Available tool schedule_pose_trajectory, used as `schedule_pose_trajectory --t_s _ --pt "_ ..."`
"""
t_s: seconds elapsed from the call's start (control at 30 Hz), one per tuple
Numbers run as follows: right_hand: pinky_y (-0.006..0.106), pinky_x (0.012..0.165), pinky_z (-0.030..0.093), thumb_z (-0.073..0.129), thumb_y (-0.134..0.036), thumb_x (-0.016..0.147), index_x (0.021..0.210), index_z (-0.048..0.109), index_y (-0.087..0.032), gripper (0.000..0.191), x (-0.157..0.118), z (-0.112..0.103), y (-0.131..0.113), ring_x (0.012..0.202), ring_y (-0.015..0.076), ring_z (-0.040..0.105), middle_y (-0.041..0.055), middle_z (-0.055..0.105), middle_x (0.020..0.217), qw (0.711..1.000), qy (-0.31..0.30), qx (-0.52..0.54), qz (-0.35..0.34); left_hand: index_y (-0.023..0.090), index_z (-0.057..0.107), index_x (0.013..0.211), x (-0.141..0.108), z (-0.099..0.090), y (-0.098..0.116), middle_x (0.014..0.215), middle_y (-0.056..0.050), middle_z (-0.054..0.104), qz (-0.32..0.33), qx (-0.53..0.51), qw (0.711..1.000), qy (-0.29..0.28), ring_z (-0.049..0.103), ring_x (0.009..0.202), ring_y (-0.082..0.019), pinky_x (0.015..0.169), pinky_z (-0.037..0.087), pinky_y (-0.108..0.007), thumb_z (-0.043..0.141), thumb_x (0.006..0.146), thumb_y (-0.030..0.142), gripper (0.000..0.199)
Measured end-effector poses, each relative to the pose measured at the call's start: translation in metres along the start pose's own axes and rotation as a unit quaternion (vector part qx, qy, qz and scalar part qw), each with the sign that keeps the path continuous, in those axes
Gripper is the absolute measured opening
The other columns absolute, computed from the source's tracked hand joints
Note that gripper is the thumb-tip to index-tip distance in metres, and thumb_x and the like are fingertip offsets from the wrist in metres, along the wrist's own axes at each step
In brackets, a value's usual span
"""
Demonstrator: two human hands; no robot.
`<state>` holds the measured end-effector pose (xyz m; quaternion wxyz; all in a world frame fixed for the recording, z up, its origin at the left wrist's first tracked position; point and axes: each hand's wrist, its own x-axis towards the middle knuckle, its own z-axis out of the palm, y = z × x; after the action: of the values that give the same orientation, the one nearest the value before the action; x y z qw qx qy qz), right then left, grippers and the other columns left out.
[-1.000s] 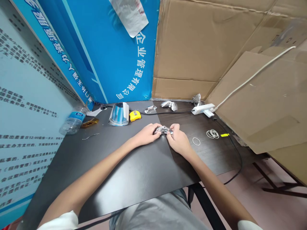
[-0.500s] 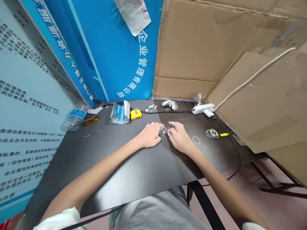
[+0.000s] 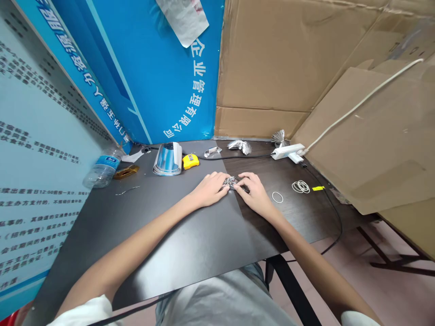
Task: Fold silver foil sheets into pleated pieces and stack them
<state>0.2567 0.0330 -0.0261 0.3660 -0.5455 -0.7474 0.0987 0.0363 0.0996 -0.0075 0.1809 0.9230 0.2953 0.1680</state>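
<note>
A crumpled piece of silver foil (image 3: 231, 183) lies at the middle of the dark table (image 3: 176, 244), under the fingertips of both hands. My left hand (image 3: 210, 189) presses and pinches it from the left. From the right, my right hand (image 3: 253, 194) grips its other end. Part of the foil is hidden by my fingers. Farther back lie a fanned foil strip (image 3: 239, 146), a folded foil scrap (image 3: 212, 151) and a foil fan (image 3: 279, 137). Two sets of rubber bands (image 3: 301, 186) and a single band (image 3: 277, 197) sit right of my right hand.
A yellow tape measure (image 3: 190, 161), a clear and blue plastic roll (image 3: 167, 159) and a plastic water bottle (image 3: 104, 168) stand at the back left. A white power strip (image 3: 284, 151) with a black cable (image 3: 335, 213) lies at the back right, against cardboard sheets (image 3: 367, 136).
My hands have stayed around the foil and their fingers have shifted on it. The foil now sits lower against the table, and the view has moved slightly.
</note>
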Motion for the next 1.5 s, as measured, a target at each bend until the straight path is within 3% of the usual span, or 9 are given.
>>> schedule_pose_trajectory --t_s 0.33,0.4,0.53,0.6,0.73,0.93,1.23,1.37,1.5 --pt "0.049 0.109 0.048 0.064 -0.032 0.098 0.089 0.067 -0.021 0.014 0.01 0.003 -0.005 0.123 0.0275 0.057 0.0107 0.061 0.122 0.999 -0.023 0.018 -0.021 0.019 0.046 0.143 0.003 0.0 0.001 0.135 -0.014 0.062 0.036 0.015 0.999 -0.033 0.057 0.115 -0.031 0.096 0.047 -0.046 0.041 0.106 0.038 0.043" --pt "0.048 0.111 0.049 0.066 -0.037 0.096 0.106 0.065 -0.021 0.019 0.008 0.001 -0.003 0.127 0.0281 0.056 0.0128 0.057 0.129 0.999 -0.018 0.031 -0.001 0.017 0.036 0.151 0.001 0.0 -0.001 0.143 -0.016 0.057 0.03 0.005 0.999 -0.024 0.056 0.12 -0.032 0.1 0.046 -0.048 0.045 0.102 0.033 0.052" --pt "0.054 0.117 0.044 0.064 -0.048 0.094 0.15 0.035 -0.017 0.071 0.001 -0.005 0.002 0.142 0.0335 0.045 0.0211 0.043 0.151 0.996 -0.079 0.012 0.037 0.015 0.022 0.158 -0.002 0.0 -0.008 0.14 -0.018 0.057 0.028 -0.022 0.999 -0.013 0.055 0.123 -0.033 0.105 0.045 -0.051 0.047 0.096 0.025 0.068" --pt "0.059 0.12 0.038 0.054 -0.045 0.099 0.155 0.031 -0.015 0.067 -0.002 -0.007 0.002 0.146 0.036 0.041 0.0219 0.042 0.154 0.99 -0.135 -0.033 0.026 0.016 0.017 0.16 -0.004 0.001 -0.01 0.142 -0.017 0.056 0.044 -0.033 0.998 -0.009 0.054 0.126 -0.033 0.109 0.043 -0.052 0.048 0.092 0.021 0.076" --pt "0.064 0.123 0.03 0.044 -0.036 0.1 0.155 0.032 -0.013 0.061 -0.003 -0.009 -0.003 0.149 0.0374 0.035 0.0218 0.041 0.158 0.978 -0.177 -0.107 -0.004 0.014 0.013 0.161 -0.008 0.003 -0.012 0.154 -0.02 0.046 0.035 -0.02 0.999 0.01 0.044 0.138 -0.035 0.117 0.036 -0.054 0.054 0.085 0.02 0.087" --pt "0.068 0.12 0.029 0.043 -0.027 0.096 0.13 0.052 -0.01 0.039 0.0 -0.009 -0.005 0.148 0.0377 0.037 0.0252 0.044 0.154 0.971 -0.176 -0.159 -0.03 0.01 0.033 0.151 -0.013 0.006 -0.009 0.151 -0.023 0.047 -0.034 0.052 0.998 0.013 0.042 0.14 -0.036 0.118 0.035 -0.054 0.045 0.092 0.023 0.062" --pt "0.061 0.116 0.035 0.043 -0.022 0.094 0.108 0.056 -0.01 0.023 0.02 0.0 -0.004 0.136 0.0365 0.046 0.0265 0.053 0.141 0.961 -0.181 -0.175 -0.117 0.015 0.048 0.129 -0.01 0.001 -0.006 0.147 -0.019 0.05 -0.004 0.05 0.999 -0.013 0.044 0.135 -0.033 0.116 0.036 -0.051 0.046 0.087 0.018 0.042" --pt "0.059 0.116 0.036 0.044 -0.026 0.097 0.112 0.056 -0.011 0.024 0.02 -0.005 0.0 0.14 0.0352 0.045 0.0255 0.053 0.141 0.964 -0.189 -0.149 -0.111 0.016 0.051 0.121 -0.014 -0.006 -0.008 0.125 -0.015 0.058 -0.007 0.063 0.998 -0.021 0.053 0.112 -0.03 0.103 0.045 -0.048 0.043 0.088 0.017 0.034" --pt "0.063 0.119 0.033 0.05 -0.031 0.097 0.131 0.051 -0.011 0.04 0.015 -0.011 0.002 0.145 0.0369 0.04 0.0253 0.048 0.149 0.966 -0.192 -0.144 -0.098 0.012 0.039 0.144 -0.022 -0.007 -0.012 0.144 -0.02 0.051 -0.008 0.056 0.998 -0.009 0.048 0.13 -0.034 0.113 0.04 -0.05 0.049 0.089 0.024 0.057"
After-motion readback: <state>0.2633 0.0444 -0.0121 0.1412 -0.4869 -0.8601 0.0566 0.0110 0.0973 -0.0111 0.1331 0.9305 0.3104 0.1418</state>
